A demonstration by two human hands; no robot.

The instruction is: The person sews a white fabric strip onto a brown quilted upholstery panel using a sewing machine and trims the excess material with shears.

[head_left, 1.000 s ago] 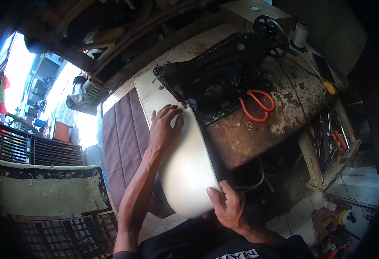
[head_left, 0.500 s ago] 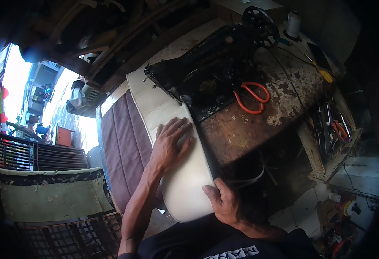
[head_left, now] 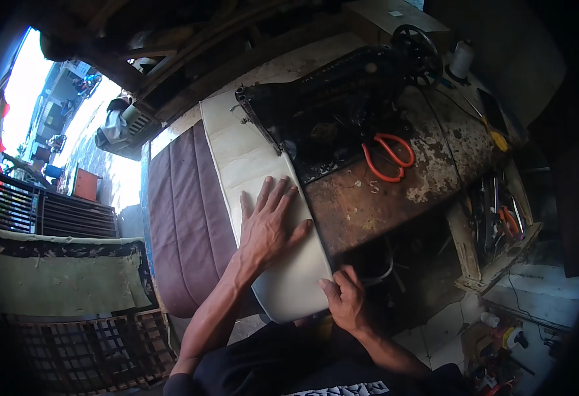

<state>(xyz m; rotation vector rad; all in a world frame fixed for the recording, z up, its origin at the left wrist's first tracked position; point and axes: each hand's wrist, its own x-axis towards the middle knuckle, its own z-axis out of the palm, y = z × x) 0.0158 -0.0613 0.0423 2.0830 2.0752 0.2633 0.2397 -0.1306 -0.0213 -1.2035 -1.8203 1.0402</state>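
Note:
A long cream upholstery panel (head_left: pixel 296 284) with a rounded near end and a piped edge runs away from me, its right edge under the head of a black sewing machine (head_left: pixel 322 109). My left hand (head_left: pixel 270 228) lies flat on the panel, fingers spread, just short of the needle area. At the panel's right edge, close to its near end, my right hand (head_left: pixel 347 300) is closed with the thumb on the edge; its curled fingers are partly hidden. Beneath and to the left of the cream piece lies a maroon quilted fabric (head_left: pixel 181 218).
Orange-handled scissors (head_left: pixel 388 158) rest on the worn machine table (head_left: pixel 355 218). Behind them are a handwheel (head_left: pixel 416 56), a white thread cone (head_left: pixel 461 61) and a yellow-handled screwdriver (head_left: pixel 498 140). An open tool drawer (head_left: pixel 494 270) hangs at right. Left stands a green-covered frame (head_left: pixel 65 277).
The cream panel has slid a little away from me, toward the machine. My left hand's fingers have spread wider, and my right hand has moved slightly forward with the edge. The view has shifted slightly.

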